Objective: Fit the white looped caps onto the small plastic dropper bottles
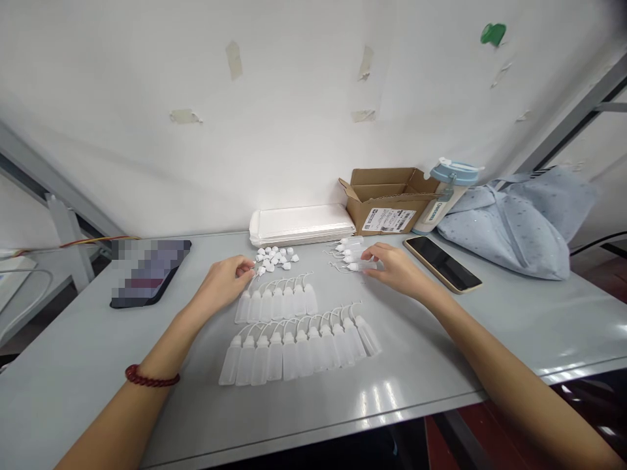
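The right hand [398, 267] holds a little bottle [365, 265] far right of the bottle rows [294, 339], and the left hand [226, 279] pinches beside the white caps [275, 257] (holding one or not, I cannot tell)

You're probably in a small packing workshop: rows of plastic bottles [294, 352] in front of the cardboard box [386, 199], taped wall [294, 130] behind it.
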`<action>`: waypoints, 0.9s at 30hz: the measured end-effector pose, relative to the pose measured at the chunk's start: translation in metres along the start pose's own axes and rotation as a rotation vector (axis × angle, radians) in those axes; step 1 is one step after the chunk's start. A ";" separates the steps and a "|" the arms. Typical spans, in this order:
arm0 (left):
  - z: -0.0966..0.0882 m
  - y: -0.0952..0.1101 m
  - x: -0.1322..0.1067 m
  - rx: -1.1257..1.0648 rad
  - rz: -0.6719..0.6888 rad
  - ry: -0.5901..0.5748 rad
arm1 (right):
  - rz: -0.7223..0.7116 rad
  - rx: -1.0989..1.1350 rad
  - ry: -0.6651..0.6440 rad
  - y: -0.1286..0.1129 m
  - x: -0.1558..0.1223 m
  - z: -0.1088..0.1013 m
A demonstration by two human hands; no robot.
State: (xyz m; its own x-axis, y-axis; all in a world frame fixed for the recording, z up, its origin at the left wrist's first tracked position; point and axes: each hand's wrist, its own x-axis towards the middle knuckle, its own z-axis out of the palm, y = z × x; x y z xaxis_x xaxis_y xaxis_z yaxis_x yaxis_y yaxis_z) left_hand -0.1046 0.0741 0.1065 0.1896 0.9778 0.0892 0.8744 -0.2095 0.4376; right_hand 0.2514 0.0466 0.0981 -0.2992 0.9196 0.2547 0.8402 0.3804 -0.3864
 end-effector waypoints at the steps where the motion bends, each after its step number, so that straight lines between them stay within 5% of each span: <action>1: 0.000 0.000 0.000 0.003 -0.003 0.001 | -0.002 0.002 0.012 -0.002 0.000 0.000; 6: 0.000 0.000 0.000 -0.001 -0.006 -0.005 | 0.071 0.157 -0.023 -0.024 -0.004 -0.013; 11: -0.011 0.001 -0.001 -0.018 -0.020 -0.004 | 0.101 0.443 -0.638 -0.050 -0.018 -0.034; 13: -0.014 0.003 -0.002 -0.037 -0.030 0.021 | 0.059 0.432 -0.772 -0.055 -0.022 -0.036; 27: -0.005 0.053 -0.028 -0.201 0.136 0.029 | 0.209 0.281 -0.891 -0.058 -0.017 -0.029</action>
State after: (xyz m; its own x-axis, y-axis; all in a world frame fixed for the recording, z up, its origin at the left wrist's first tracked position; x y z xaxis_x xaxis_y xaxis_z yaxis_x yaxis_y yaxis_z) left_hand -0.0659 0.0356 0.1312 0.2847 0.9408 0.1837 0.7347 -0.3373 0.5886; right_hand 0.2213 0.0062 0.1422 -0.4870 0.6644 -0.5670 0.8113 0.1036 -0.5754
